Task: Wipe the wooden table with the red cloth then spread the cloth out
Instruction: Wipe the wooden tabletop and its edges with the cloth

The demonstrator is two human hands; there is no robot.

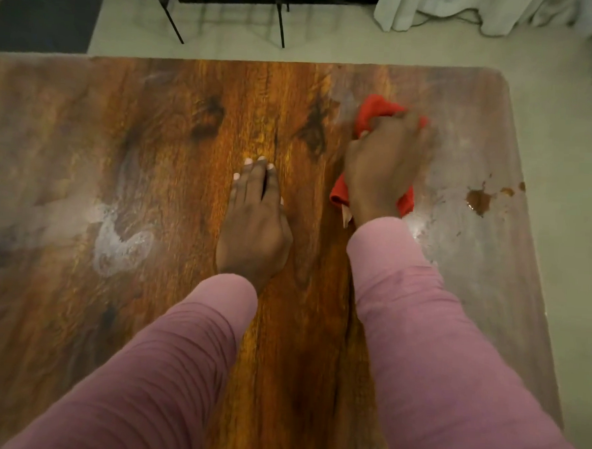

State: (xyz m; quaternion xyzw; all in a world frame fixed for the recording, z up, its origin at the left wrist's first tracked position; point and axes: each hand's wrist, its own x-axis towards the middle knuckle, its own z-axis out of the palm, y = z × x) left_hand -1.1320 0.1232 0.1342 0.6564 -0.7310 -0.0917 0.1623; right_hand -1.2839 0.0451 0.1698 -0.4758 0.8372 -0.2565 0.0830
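Left hand (253, 229): I saw it lying flat, palm down, on the table, with its fingers straight and close together and nothing held.
Right hand (383, 167): It was just beside the left one and a little further out. It pressed down on the red cloth with its fingers bent over the bunch. Blur kept me from seeing each finger.
Red cloth (376, 108): It was bunched up under the right hand and touching the table. It showed beyond the fingertips and on both sides of the wrist.
Sleeves (436, 334): Both arms were covered to the wrist in pink.
Table (176, 122): It was brown wood with dark knots. The wood looked glossy between the hands and hazy grey to either side of them.
White smear (122, 246): It was a pale, foamy patch to the left of the left hand, well apart from it.
Brown spill (477, 201): It was a small puddle with splashes to the right of the right hand, near the table's edge and apart from the cloth.
Beyond the fingertips: Past the table's far edge I saw pale floor, thin black metal legs (173, 18), a dark mat (41, 22) off to the left and white fabric (470, 10) off to the right.
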